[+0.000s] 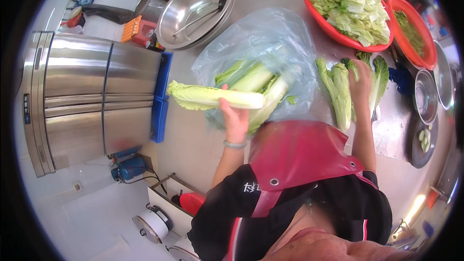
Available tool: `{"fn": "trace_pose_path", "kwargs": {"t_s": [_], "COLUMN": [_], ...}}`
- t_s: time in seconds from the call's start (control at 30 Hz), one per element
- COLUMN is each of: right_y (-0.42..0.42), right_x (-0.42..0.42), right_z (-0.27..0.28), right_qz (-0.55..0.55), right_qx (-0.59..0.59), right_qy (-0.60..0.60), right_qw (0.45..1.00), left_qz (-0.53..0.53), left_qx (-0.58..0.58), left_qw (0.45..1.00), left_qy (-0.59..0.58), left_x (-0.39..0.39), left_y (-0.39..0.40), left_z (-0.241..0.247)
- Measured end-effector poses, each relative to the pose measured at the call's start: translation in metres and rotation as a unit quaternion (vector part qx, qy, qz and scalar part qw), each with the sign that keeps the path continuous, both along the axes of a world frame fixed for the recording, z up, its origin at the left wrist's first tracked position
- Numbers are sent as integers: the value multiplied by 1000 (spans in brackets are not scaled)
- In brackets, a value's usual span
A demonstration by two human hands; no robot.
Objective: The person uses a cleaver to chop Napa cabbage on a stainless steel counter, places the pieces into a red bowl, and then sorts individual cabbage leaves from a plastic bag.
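In my left hand (235,117) I hold a pale napa cabbage (217,97), lying sideways over a clear plastic bag (261,36). More long cabbages (253,78) lie in the bag's opening. At the right, my right hand (360,79) rests among loose leafy cabbages on the metal table; its fingers are partly hidden, and whether it grips a leaf I cannot tell. One cabbage (340,96) lies just left of that hand, and a darker green leafy one (380,76) just right of it. A red apron covers my front below the bag.
A red basin (389,40) heaped with cut cabbage stands at the upper right, beside another red basin (431,56) with greens. Steel bowls (170,25) holding a ladle stand upper left. At right are a small steel bowl (425,96) and a round dark board (417,152) with pale pieces.
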State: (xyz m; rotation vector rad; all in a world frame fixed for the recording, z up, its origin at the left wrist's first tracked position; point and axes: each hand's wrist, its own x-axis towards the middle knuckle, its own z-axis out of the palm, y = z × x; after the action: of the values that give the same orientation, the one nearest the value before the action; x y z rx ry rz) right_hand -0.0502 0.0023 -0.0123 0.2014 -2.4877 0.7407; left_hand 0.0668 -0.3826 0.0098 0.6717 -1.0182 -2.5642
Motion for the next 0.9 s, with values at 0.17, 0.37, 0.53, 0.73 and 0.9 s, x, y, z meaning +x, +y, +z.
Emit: {"fn": "trace_pose_path", "kwargs": {"t_s": [0.17, 0.37, 0.53, 0.73, 0.9], "right_y": [-186, -321, -357, -392, -409], "right_x": [-22, -104, -149, -178, -188], "right_z": [42, -21, -67, -82, -94], "right_qz": [451, 491, 402, 403, 383], "right_qx": [-134, 65, 187, 327, 309], "right_qy": [-160, -255, -313, -333, -269], "right_qw": [868, 830, 840, 787, 828], "left_qz": [-34, -64, -88, -127, -169], "left_qx": [115, 118, 85, 34, -33], "left_qw": [992, 991, 992, 991, 983], "left_qy": [28, 17, 8, -27, -63], "left_x": [3, 25, 39, 38, 23], "left_y": [-1, -8, -30, -58, -74], "left_z": [-17, -21, -16, -21, -4]}}
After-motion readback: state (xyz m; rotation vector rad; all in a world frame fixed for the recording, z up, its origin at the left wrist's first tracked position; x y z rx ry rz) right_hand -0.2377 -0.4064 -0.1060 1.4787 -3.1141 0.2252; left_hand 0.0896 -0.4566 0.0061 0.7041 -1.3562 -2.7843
